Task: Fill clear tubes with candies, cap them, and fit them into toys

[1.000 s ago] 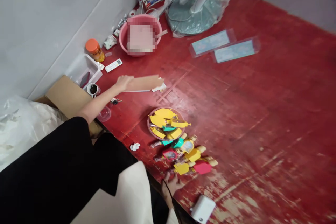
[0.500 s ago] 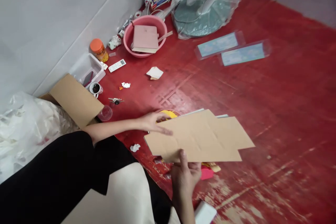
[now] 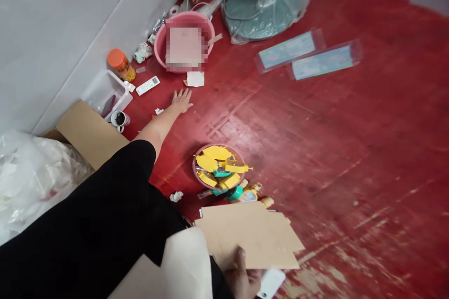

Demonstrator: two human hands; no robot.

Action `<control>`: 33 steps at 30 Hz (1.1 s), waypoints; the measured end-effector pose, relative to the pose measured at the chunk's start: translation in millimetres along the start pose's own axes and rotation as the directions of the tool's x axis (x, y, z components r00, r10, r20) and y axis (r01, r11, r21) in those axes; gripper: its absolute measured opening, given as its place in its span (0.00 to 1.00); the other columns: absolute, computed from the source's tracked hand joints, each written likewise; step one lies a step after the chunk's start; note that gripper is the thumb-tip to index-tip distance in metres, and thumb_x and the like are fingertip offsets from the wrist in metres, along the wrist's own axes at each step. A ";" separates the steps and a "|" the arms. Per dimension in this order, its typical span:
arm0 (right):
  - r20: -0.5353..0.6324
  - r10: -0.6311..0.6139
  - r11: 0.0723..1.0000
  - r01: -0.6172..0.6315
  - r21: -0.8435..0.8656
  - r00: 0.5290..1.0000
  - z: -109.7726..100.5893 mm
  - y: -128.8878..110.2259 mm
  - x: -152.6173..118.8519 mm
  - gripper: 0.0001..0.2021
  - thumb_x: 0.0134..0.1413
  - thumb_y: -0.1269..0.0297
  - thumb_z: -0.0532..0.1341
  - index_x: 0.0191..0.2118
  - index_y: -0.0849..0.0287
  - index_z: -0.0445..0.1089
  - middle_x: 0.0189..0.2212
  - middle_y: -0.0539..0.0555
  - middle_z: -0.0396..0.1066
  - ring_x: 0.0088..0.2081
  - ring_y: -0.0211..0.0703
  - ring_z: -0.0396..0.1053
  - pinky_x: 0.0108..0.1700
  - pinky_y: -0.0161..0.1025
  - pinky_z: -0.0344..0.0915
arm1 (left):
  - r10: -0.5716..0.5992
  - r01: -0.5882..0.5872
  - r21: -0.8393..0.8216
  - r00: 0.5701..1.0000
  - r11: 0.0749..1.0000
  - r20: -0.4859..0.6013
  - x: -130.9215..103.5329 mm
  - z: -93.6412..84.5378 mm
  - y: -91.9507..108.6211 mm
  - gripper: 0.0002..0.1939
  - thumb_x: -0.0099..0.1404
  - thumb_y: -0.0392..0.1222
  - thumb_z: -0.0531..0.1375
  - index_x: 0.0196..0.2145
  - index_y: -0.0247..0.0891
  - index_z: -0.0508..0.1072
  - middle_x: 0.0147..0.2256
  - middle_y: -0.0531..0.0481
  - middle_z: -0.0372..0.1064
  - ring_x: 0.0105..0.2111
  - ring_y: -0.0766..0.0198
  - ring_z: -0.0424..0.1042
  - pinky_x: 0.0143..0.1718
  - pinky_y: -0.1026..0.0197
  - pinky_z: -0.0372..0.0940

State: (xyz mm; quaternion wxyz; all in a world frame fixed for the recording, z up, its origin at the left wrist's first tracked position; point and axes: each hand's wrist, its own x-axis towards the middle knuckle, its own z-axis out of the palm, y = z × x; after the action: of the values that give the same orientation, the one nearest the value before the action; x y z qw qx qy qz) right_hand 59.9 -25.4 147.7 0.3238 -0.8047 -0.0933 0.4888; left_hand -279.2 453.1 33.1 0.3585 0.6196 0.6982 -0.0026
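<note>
My right hand [image 3: 242, 274] grips the near edge of some flat cut cardboard [image 3: 250, 231], its thumb on top and the fingers underneath. White edges show beneath the brown sheet, so more than one layer may be there. Far forward on the left, my left hand [image 3: 182, 100] reaches over the red floor with fingers spread and nothing in it; a ring shows on one finger. Just past its fingertips is a torn white scrap of paper [image 3: 195, 79]. Between my hands sits a round pink basket [image 3: 193, 168] of yellow and green plastic pieces [image 3: 218, 153].
A pink basin [image 3: 159, 49] with a blurred-out item stands by the wall. Nearby are a remote control [image 3: 148, 85], an orange-lidded jar [image 3: 121, 64], a white tray [image 3: 126, 98], a mug [image 3: 120, 119] and an open carton [image 3: 91, 133]. A white phone [image 3: 271, 283] lies beside my right hand.
My left hand has left the cardboard and stretched forward to the paper scrap, which has shifted toward the basin. My right hand has drawn the cardboard nearer, uncovering the basket of plastic pieces.
</note>
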 end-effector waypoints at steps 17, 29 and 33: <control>-0.100 -0.073 0.964 0.096 0.250 0.992 38.7 -35.3 7.3 0.32 0.41 0.46 0.74 0.50 0.59 0.71 0.49 0.57 0.76 0.51 0.44 0.74 0.55 0.41 0.72 | -0.062 0.280 -0.559 0.924 0.781 0.377 -197.5 122.9 8.0 0.18 0.72 0.49 0.60 0.53 0.36 0.72 0.49 0.43 0.72 0.45 0.59 0.75 0.47 0.52 0.74; -0.161 -0.084 0.916 0.140 0.377 0.983 27.3 0.0 -3.3 0.30 0.42 0.49 0.74 0.50 0.56 0.70 0.50 0.55 0.75 0.54 0.44 0.72 0.65 0.48 0.64 | -0.054 0.415 -0.748 0.888 0.518 0.456 -225.3 150.9 31.6 0.34 0.63 0.40 0.69 0.63 0.38 0.61 0.52 0.40 0.73 0.40 0.61 0.78 0.44 0.52 0.76; -0.149 -0.074 0.915 0.127 0.384 0.986 26.8 13.4 -1.7 0.28 0.42 0.48 0.74 0.48 0.57 0.71 0.47 0.55 0.76 0.52 0.46 0.74 0.62 0.49 0.68 | -0.086 0.425 -0.763 0.892 0.487 0.443 -232.4 148.2 36.6 0.30 0.66 0.37 0.66 0.62 0.37 0.63 0.48 0.43 0.74 0.40 0.62 0.77 0.43 0.55 0.76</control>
State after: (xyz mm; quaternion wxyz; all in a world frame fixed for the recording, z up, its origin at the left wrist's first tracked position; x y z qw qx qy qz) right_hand 34.1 -25.1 132.4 0.5083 -0.7481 -0.0135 0.4264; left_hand -179.6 194.6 56.2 0.7244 0.2437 0.6214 0.1721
